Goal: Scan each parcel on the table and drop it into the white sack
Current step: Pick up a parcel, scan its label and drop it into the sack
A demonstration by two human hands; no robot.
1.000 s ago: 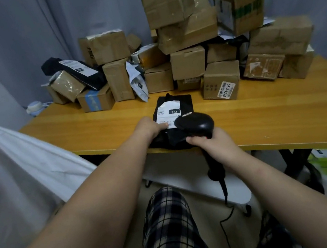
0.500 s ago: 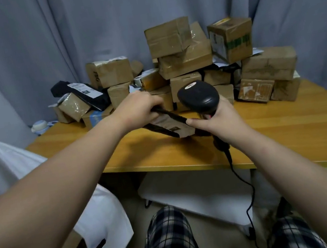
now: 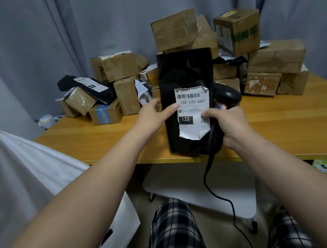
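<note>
View: head camera, looking forward and down over both forearms.
Parcel in hand: a black parcel (image 3: 184, 72), a soft mailer, held upright above the near table (image 3: 297, 114) edge, at the frame's centre.
Label: the white label (image 3: 194, 111) faces the camera, barcode along its top, lower corner torn and curling.
Left hand: the left hand (image 3: 152, 116) pinches the mailer's 9 o'clock edge, thumb reaching onto the label's side.
Right hand: the right hand (image 3: 230, 121) is wrapped round the scanner's handle at the mailer's 4 o'clock, thumb pressing the label's lower right.
Scanner: the scanner (image 3: 228, 94) head sits behind the mailer's 3 o'clock edge, not aimed at the barcode; its cable (image 3: 213, 180) hangs towards 6 o'clock.
Sack: the white sack (image 3: 14, 170) fills the frame's 8 o'clock side, well apart from the mailer.
Waiting: the pile of boxes (image 3: 175, 30) at 12 o'clock on the table.
Step in hand: likely presenting the barcode for reading.
Doing it well: let the left hand alone carry the mailer, pull the film taut so the bars lie flat, bring the scanner round to face the top strip squarely, and keep both thumbs off the bars.
Risk: glossy wrinkles or the curled corner may spoil the read.
</note>
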